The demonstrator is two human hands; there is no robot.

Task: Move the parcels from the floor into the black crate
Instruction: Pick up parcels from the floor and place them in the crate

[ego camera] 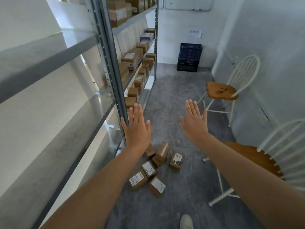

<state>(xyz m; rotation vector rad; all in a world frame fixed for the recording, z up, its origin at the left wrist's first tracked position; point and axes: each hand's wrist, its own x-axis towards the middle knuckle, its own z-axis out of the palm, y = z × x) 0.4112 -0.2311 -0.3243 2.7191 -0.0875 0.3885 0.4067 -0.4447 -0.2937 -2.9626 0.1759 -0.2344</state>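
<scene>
Several small brown cardboard parcels [157, 166] with white labels lie scattered on the grey floor beside the foot of the shelf rack. My left hand [137, 128] and my right hand [194, 120] are both stretched out flat, palms down, fingers straight, high above the parcels and holding nothing. The black crate [187, 65] stands on the floor against the far wall, with a blue crate [191, 51] stacked on top of it.
A tall metal shelf rack [113, 66] loaded with boxes runs along the left. Two white chairs with wooden seats stand on the right, one far [222, 90] and one close [254, 156]. The grey floor [178, 96] runs between them to the crates. My shoe [186, 221] shows below.
</scene>
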